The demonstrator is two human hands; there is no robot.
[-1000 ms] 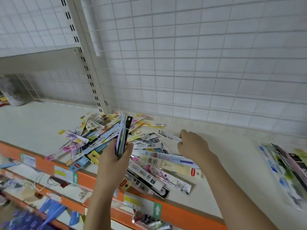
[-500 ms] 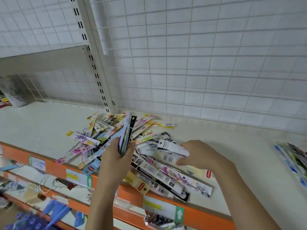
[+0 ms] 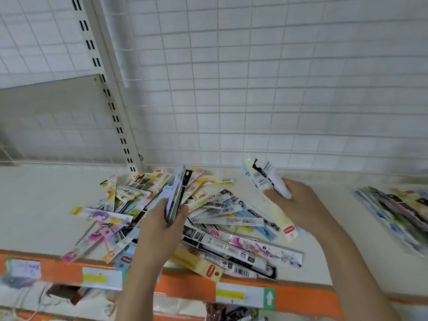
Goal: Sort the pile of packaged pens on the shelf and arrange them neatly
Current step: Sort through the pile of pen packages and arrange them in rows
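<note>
Packaged pens in flat colourful card sleeves (image 3: 208,218) lie heaped on the cream shelf (image 3: 41,195). Left hand (image 3: 159,228) clamps an upright stack (image 3: 176,195); right hand (image 3: 298,205) grips one pale pack (image 3: 266,179). A second, tidier bundle (image 3: 398,212) lies right.

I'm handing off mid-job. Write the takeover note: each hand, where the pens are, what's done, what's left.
Left hand: closed on a stack of packaged pens, held on edge above the pile.
Right hand: closed on a few packs, lifted clear of the shelf, tips pointing up and away.
Pile: loose and crisscrossed at the middle of the shelf, several packs overhanging the orange front edge.
Done: a flat group of packs lies at the far right of the shelf.
Left: add the right hand's packs to the stack or the sorted group, then clear the rest of the pile, overhanging packs probably first.
</note>
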